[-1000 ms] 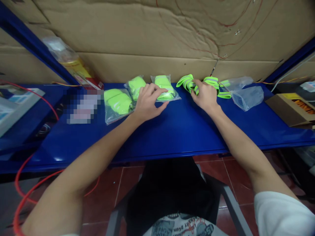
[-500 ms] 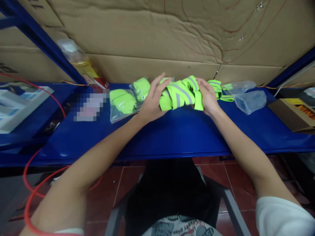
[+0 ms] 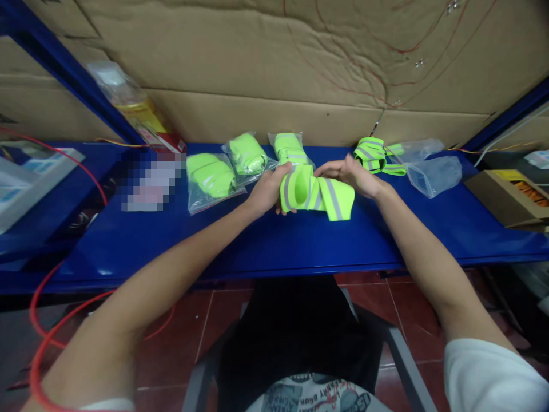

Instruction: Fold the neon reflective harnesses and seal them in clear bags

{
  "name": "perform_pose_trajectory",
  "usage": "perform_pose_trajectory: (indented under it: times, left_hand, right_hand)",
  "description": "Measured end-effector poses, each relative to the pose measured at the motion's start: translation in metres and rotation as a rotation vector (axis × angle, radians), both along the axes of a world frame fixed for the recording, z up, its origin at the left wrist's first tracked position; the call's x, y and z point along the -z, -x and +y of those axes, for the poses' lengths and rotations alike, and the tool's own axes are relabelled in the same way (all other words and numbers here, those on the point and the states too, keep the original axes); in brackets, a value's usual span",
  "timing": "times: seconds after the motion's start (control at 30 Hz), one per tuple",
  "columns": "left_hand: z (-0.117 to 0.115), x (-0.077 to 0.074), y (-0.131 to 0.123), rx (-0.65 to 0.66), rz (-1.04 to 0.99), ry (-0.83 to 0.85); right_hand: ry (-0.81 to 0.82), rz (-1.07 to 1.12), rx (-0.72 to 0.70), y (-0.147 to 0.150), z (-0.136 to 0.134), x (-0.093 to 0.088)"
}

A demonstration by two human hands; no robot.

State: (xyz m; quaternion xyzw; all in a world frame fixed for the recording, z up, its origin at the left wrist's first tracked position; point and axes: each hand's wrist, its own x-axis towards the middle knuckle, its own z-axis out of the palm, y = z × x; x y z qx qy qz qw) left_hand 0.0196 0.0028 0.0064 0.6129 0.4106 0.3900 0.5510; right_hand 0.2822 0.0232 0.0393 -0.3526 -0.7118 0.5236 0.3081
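Note:
A neon-yellow reflective strap (image 3: 317,194) with grey stripes is loosely folded into a bundle over the blue tabletop. My left hand (image 3: 268,191) grips its left end, some fingertips showing underneath. Along the upper right side of the strap lies my right hand (image 3: 354,174), fingers stretched out and pointing left; whether they touch the strap is hard to tell. Just behind the bundle sits a clear bag holding a folded yellow strap (image 3: 289,147). Further left are two more bagged straps, one (image 3: 246,153) at the back and one (image 3: 211,176) nearer.
Another loose yellow strap (image 3: 369,153) lies right of my right hand, near clear plastic bags (image 3: 435,174). An opened cardboard box (image 3: 500,194) stands at the far right. At the left back is a bottle (image 3: 128,100). A cardboard sheet (image 3: 240,63) backs the blue table (image 3: 266,246).
Both hands have moved the strap slightly toward me, uncovering the bagged strap behind. My right hand has loosened from the strap's right side, its fingers now extended. A strap end now hangs at the right.

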Motion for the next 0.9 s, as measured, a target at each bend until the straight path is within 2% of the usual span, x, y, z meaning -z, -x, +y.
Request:
perform_pose_trajectory:
  times: [0.1, 0.2, 0.3, 0.37, 0.5, 0.57, 0.73, 0.83, 0.9]
  left_hand:
    - [0.000, -0.002, 0.000, 0.084, 0.088, 0.288]
    - [0.000, -0.008, 0.001, 0.108, 0.013, 0.313]
    - [-0.002, -0.011, 0.000, 0.094, -0.079, 0.196]
    - [-0.006, -0.011, -0.003, 0.096, -0.066, 0.029]
    - [-0.014, -0.004, -0.006, 0.078, 0.118, -0.403]
    - [-0.016, 0.000, -0.006, 0.058, 0.219, -0.509]
    - [-0.013, 0.007, -0.003, 0.174, 0.236, -0.559]
    - [-0.010, 0.006, -0.001, 0.237, 0.168, -0.536]
    - [-0.006, 0.004, 0.001, 0.234, 0.076, -0.505]
  right_hand:
    - [-0.085, -0.008, -0.150, 0.001, 0.000, 0.005]
    - [-0.024, -0.082, -0.159, 0.005, -0.003, 0.006]
    - [0.093, -0.136, -0.112, 0.007, -0.007, 0.007]
    - [0.111, -0.102, -0.076, 0.008, -0.009, 0.009]
    - [0.013, 0.081, 0.027, 0.014, -0.009, 0.009]
    - [-0.042, 0.133, 0.106, 0.017, -0.010, 0.007]
    - [-0.167, 0.087, 0.247, 0.016, -0.011, -0.001]
    - [-0.239, 0.133, 0.392, 0.013, -0.008, -0.009]
    - [-0.251, 0.192, 0.489, 0.013, -0.004, -0.021]
